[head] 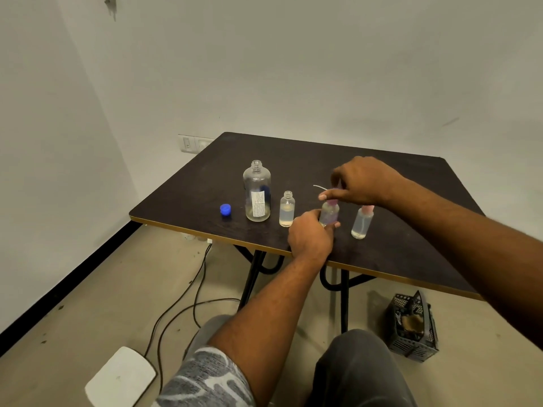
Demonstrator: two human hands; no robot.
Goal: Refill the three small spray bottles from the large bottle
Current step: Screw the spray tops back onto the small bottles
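Dark table (382, 230): large bottle (256, 191) nearly empty, uncapped.

Our arms are bare all the way up, no watch or rings that we can spot. Left sleeve (211, 377) is a grey-and-white camo print, trousers (358, 368) plain dark grey.

You face a corner of plain off-white walls (293, 69) with a white switch plate (191, 143) low down. The dark brown surface with a tan edge (411, 245) stands on black metal legs (252, 277). Black cables (176, 306) trail across the beige floor (88, 289), near a black plastic basket (412, 327).
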